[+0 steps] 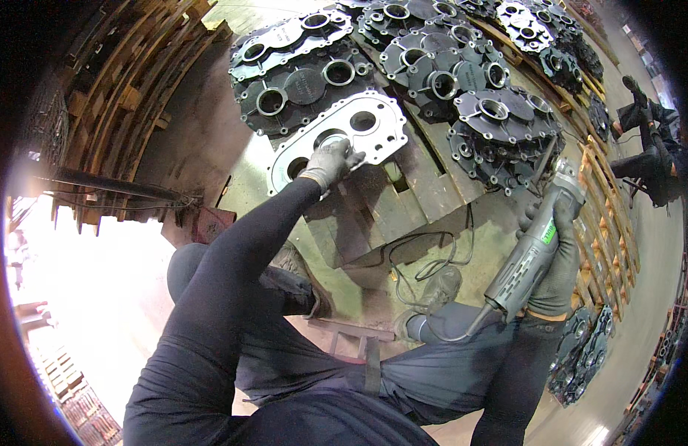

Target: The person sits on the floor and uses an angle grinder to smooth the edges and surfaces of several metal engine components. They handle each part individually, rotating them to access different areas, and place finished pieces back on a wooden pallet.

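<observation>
Head view: a silver metal cover [381, 141] on a slatted wooden pallet [433, 195].

Gloved left hand [330, 165] touches the flat, holed cover near the pallet's near-left edge; whether it grips, I cannot tell. Right hand [558, 279] wraps firmly around a gray grinder [526, 256]. Dark, ribbed covers [307, 85] are stacked toward the far edge.

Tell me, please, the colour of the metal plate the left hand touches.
The plate is silvery grey, seen best in the head view.
</observation>
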A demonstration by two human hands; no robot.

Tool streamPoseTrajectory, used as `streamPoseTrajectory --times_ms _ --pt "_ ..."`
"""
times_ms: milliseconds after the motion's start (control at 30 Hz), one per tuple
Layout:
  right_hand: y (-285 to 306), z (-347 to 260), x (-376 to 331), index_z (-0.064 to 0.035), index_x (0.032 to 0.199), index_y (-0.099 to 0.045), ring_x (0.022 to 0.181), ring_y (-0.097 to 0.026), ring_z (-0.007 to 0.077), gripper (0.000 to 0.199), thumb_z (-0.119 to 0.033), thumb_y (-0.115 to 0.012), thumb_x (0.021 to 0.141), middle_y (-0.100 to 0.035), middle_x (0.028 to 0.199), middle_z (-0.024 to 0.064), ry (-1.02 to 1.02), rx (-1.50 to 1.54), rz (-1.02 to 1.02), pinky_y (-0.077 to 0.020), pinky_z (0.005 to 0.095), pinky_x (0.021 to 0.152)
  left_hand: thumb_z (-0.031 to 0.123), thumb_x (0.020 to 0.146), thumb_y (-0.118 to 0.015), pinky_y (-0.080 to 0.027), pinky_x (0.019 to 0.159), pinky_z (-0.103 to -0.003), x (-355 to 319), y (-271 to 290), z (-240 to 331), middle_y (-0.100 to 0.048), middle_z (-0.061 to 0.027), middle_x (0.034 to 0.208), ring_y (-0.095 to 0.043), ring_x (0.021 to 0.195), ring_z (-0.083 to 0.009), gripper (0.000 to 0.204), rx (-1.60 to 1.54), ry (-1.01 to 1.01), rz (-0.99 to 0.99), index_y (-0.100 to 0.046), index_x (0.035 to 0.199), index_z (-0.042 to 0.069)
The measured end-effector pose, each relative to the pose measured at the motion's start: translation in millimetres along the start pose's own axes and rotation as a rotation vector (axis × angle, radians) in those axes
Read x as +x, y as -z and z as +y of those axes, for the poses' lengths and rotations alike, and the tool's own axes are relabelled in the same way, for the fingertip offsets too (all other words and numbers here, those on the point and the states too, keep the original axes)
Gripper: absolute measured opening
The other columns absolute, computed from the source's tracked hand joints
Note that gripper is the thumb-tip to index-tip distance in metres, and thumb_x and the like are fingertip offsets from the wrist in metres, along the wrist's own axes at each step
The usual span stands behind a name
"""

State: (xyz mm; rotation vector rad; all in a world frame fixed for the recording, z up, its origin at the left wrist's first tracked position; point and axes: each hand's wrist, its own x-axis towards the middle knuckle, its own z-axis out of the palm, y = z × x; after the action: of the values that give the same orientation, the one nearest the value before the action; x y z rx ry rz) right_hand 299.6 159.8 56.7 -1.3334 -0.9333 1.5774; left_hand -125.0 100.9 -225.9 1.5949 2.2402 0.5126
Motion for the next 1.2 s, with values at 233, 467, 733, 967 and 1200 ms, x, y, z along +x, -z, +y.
streamPoseTrajectory --times_ms 233,467,733,967,1200 --pt "-16.4 2.4 -10.7 0.0021 0.133 -0.063 0.085 -0.077 0.0170 0.057 -0.043 -0.078 0.102 -0.076 0.106 0.0130 0.026 -0.055 -0.021 -0.0637 0.0283 0.070 0.030 0.095 -0.074 -0.060 0.091 -0.054 -9.8 -28.1 -4.6 -0.070 -0.0226 0.120 -0.072 0.109 -0.0427 0.045 0.326 0.014 0.015 -0.064 0.132 0.007" --pt "-15.4 18.5 1.7 0.0024 0.133 -0.064 0.085 -0.077 0.0165 0.057 -0.043 -0.078 0.102 -0.076 0.106 0.0123 0.045 -0.145 -0.113 -0.0636 0.0273 0.069 0.049 0.092 -0.078 -0.056 0.101 -0.054 -40.7 -22.7 14.0 -0.069 -0.0251 0.124 -0.068 0.120 -0.0436 0.054 0.192 -0.028 -0.124 -0.072 0.124 0.006" --pt "-49.9 49.4 22.0 0.0037 0.116 -0.071 0.075 -0.077 0.0177 0.045 -0.038 -0.080 0.101 -0.078 0.095 0.0119 0.148 -0.351 -0.281 -0.0633 0.0303 0.065 0.055 0.082 -0.087 -0.057 0.098 -0.050 -71.8 -3.7 59.7 -0.071 -0.0178 0.125 -0.069 0.121 -0.0351 0.062 0.289 -0.011 -0.199 -0.078 0.118 0.006" --pt "-64.4 93.2 26.6 0.0025 0.110 -0.069 0.070 -0.076 0.0197 0.035 -0.029 -0.081 0.101 -0.076 0.089 0.0114 0.277 -0.521 -0.349 -0.0622 0.0322 0.062 0.066 0.083 -0.081 -0.050 0.101 -0.051 -86.2 -27.7 50.8 -0.065 -0.0203 0.129 -0.064 0.121 -0.0369 0.076 0.218 0.064 -0.115 -0.072 0.126 0.004" --pt "-74.0 91.6 23.6 0.0021 0.113 -0.071 0.072 -0.071 0.0163 0.038 -0.030 -0.085 0.099 -0.074 0.089 0.0066 0.277 -0.530 -0.415 -0.0592 0.0305 0.063 0.066 0.082 -0.082 -0.050 0.104 -0.054 -85.2 -44.2 42.7 -0.066 -0.0201 0.128 -0.064 0.121 -0.0390 0.076 0.136 -0.067 0.027 -0.071 0.126 0.005"
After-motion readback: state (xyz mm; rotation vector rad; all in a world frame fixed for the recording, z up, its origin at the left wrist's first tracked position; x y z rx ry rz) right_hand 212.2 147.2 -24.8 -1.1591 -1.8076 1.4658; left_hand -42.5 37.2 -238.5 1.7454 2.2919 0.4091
